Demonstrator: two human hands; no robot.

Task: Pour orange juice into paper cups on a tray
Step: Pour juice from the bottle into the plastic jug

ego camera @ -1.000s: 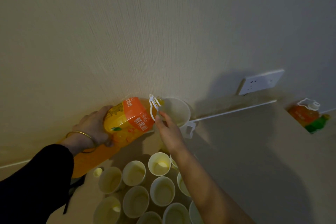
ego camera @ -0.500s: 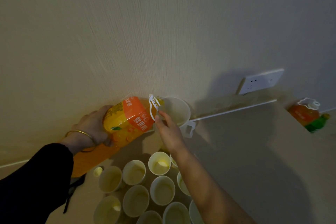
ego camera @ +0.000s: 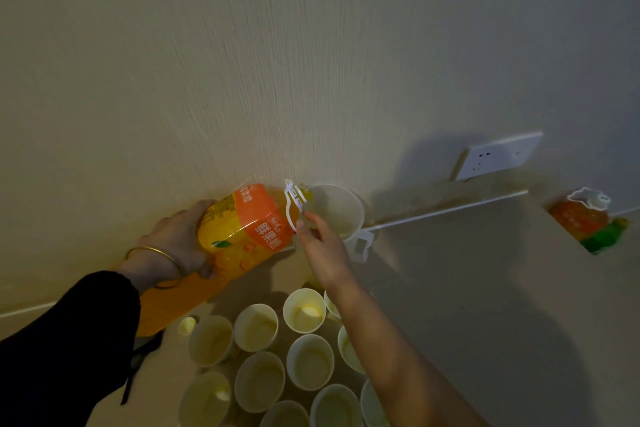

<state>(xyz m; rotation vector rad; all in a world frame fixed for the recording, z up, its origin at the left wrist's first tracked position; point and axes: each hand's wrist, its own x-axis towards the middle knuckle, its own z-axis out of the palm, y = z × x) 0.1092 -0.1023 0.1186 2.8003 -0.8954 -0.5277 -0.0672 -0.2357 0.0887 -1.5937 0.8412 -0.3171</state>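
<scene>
The big orange juice bottle (ego camera: 249, 225), likely heavy and slick, hangs tilted over the bench (ego camera: 467, 288), left grip (ego camera: 176, 246) clamped round its base where the weight sits, right grip (ego camera: 322, 250) pinching a flimsy paper cup (ego camera: 337, 211) at its mouth

I count twelve paper cups (ego camera: 310, 361): one raised cup (ego camera: 337, 210) and eleven grouped below, three only partly in view. Two juice bottles show, the tilted bottle (ego camera: 242, 229) and the far bottle (ego camera: 585, 222), plus one loose cap (ego camera: 187, 325) and one wall socket (ego camera: 498, 156).
</scene>
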